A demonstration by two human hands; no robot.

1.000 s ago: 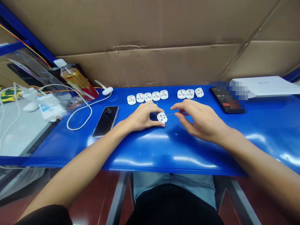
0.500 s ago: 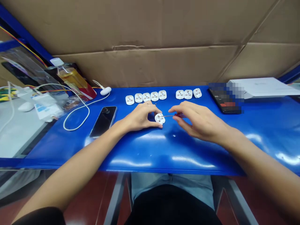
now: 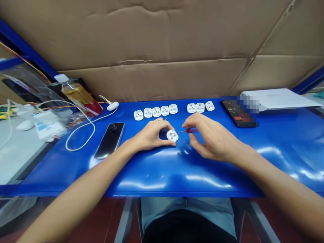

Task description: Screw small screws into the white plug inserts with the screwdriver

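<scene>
Between the thumb and fingers of my left hand (image 3: 154, 134) is a white plug housing (image 3: 172, 136) with metal parts inside, tilted just above the blue tabletop (image 3: 162, 168). My right hand (image 3: 215, 136) grips a screwdriver (image 3: 188, 130) with a red handle, most of which the fingers hide. Its thin shaft points left, and the tip reaches the metal parts in the housing. Behind my hands, several similar white plug pieces (image 3: 156, 111) stand in a row, and a further group of white plug pieces (image 3: 200, 107) lies to the right.
A phone (image 3: 110, 140) lies left of my left arm, beside a looped white cable (image 3: 93, 130). A bottle (image 3: 79, 96) leans at the back left. At the back right are another phone (image 3: 238, 114) and a white box (image 3: 280, 98). Cardboard (image 3: 162, 40) lines the back.
The whole view has shifted, so the table appears lower. My right hand has turned slightly, showing more of the red handle. The screwdriver tip stays at the plug housing.
</scene>
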